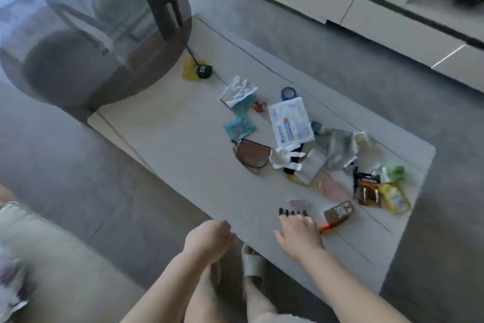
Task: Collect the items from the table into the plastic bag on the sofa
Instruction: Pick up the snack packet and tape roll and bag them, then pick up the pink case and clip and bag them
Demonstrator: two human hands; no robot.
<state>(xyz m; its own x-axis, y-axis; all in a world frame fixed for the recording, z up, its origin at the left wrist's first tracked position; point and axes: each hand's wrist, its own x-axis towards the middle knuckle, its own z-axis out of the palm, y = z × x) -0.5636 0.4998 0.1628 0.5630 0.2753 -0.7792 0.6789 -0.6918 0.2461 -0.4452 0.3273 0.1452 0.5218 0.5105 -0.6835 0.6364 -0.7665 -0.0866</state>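
Desk (pixel 183 155) w/ scattered items: sunglasses (pixel 252 156), white packet (pixel 291 125), remote (pixel 338 209), tape roll (pixel 288 92). Round glass table (pixel 91 34) overlaps far-left end. Right hand (pixel 300 232) reaches palm-down, fingers (pixel 293 219) extended over black comb-like piece (pixel 292 212); contact unclear. Left hand (pixel 209 237) off desk edge, fingers curled, empty.

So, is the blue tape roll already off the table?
No, the blue tape roll lies on the table behind the white packet.
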